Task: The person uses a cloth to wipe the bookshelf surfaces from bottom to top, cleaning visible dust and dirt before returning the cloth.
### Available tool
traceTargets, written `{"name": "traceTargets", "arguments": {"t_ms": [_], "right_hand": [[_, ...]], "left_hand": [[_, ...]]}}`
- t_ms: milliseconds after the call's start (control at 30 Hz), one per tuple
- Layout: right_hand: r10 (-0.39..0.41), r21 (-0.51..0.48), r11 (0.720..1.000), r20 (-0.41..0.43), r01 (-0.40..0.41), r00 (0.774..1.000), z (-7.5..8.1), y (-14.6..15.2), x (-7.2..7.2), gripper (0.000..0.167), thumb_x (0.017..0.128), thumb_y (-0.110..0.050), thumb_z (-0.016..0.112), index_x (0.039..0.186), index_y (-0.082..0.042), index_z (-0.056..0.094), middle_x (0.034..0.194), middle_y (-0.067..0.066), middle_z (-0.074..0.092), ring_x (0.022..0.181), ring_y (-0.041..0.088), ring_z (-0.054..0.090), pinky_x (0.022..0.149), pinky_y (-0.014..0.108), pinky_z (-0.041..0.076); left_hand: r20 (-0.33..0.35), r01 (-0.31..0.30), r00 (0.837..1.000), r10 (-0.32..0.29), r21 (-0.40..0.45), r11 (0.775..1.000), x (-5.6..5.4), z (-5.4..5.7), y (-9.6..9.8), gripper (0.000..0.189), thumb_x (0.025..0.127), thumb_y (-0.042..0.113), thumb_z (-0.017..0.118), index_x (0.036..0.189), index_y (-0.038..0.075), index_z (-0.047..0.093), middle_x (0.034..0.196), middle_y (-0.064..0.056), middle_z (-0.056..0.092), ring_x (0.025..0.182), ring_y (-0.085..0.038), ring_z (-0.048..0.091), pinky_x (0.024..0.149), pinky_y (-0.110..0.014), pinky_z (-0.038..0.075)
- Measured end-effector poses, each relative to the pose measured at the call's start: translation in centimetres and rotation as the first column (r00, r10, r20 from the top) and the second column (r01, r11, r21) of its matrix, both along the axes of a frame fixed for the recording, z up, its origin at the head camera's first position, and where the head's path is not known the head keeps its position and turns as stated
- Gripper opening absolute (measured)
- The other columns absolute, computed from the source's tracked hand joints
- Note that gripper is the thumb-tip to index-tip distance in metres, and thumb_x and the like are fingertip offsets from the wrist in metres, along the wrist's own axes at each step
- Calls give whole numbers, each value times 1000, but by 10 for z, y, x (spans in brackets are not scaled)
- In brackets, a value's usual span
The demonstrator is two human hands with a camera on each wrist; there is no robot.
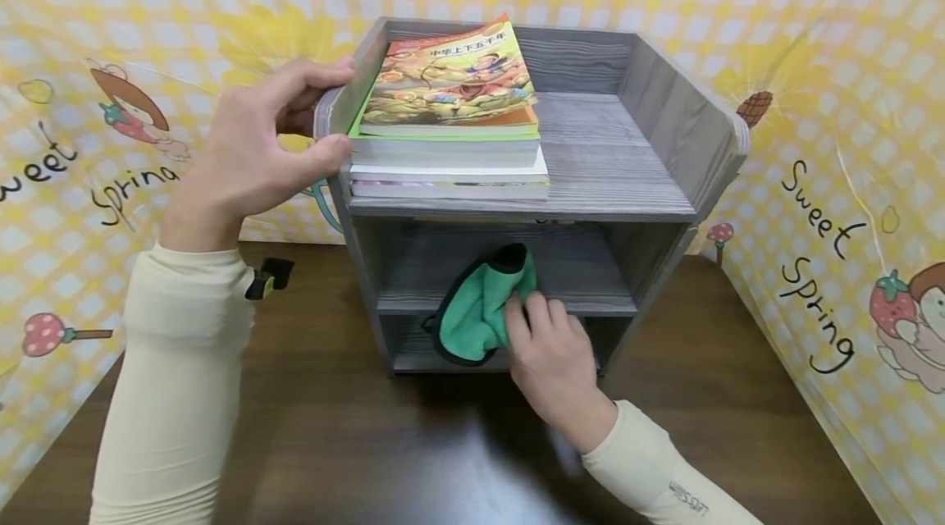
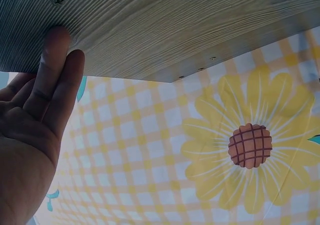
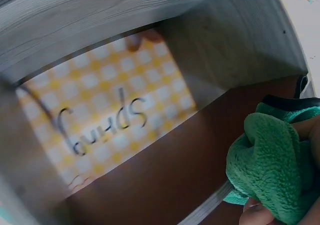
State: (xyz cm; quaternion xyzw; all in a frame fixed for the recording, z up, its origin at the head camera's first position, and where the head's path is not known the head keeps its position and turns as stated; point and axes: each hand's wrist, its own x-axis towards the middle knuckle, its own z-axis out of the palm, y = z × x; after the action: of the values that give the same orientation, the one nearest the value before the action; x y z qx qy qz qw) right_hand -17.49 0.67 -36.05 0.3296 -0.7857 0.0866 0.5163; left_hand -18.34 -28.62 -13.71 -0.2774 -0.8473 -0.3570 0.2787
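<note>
A small grey wood-grain shelf stands on the brown table. My left hand grips the upper left side panel, its thumb at the front edge beside the books; in the left wrist view its fingers lie against the panel's outer face. Bunched in my right hand is a green cloth with black edging, in front of the lower shelves. The right wrist view shows the green cloth between the fingers, by the shelf's lower opening. Part of the cloth is hidden by the hand.
A stack of books lies on the top shelf, against its left panel. Checked yellow and white fabric with printed words and pictures hangs behind and beside the shelf. The brown table extends in front of it.
</note>
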Motion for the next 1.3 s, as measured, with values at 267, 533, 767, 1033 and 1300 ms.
{"name": "traceTargets", "arguments": {"t_ms": [267, 533, 767, 1033, 1300], "right_hand": [[-36, -59, 998, -38, 34, 999, 1, 48, -3, 31, 91, 3, 40, 105, 8, 67, 86, 20, 55, 57, 33, 44, 40, 38, 33], [-101, -86, 991, -14, 100, 995, -2, 88, -4, 29, 91, 3, 42, 106, 10, 66, 86, 24, 55, 55, 37, 42, 39, 39, 34], [-69, -90, 993, 26, 71, 997, 3, 88, 4, 34, 91, 1, 40, 111, 8, 66, 86, 24, 53, 56, 38, 43, 40, 41, 34], [125, -73, 990, 21, -123, 992, 20, 23, 19, 43, 79, 2, 42, 114, 5, 68, 88, 19, 56, 60, 33, 47, 43, 40, 38], [151, -17, 989, 72, -150, 986, 29, -63, 19, 35, 85, 1, 54, 118, -1, 67, 91, 13, 56, 62, 23, 47, 45, 30, 40]], "left_hand": [[-30, 6, 1000, -6, -5, 1000, -1, -1, -1, 53, 82, 1, 70, 135, 5, 64, 141, -6, 59, 92, -14, 64, 85, -18, 48], [-21, -16, 1000, 16, 5, 1000, 0, 0, -3, 53, 82, 1, 70, 135, 6, 64, 141, -4, 59, 90, -15, 63, 84, -17, 47], [-26, -7, 1000, 7, 1, 1000, -1, -1, -2, 52, 82, 1, 70, 134, 4, 64, 142, -5, 59, 91, -14, 63, 83, -18, 47], [7, -5, 1000, 5, 17, 1000, 0, -3, -1, 53, 85, 3, 70, 137, 7, 62, 144, -2, 57, 90, -16, 64, 85, -19, 48], [1, -4, 1000, 4, 2, 1000, 1, -2, -1, 52, 86, 4, 70, 137, 7, 62, 144, -1, 57, 90, -14, 67, 85, -19, 50]]}}
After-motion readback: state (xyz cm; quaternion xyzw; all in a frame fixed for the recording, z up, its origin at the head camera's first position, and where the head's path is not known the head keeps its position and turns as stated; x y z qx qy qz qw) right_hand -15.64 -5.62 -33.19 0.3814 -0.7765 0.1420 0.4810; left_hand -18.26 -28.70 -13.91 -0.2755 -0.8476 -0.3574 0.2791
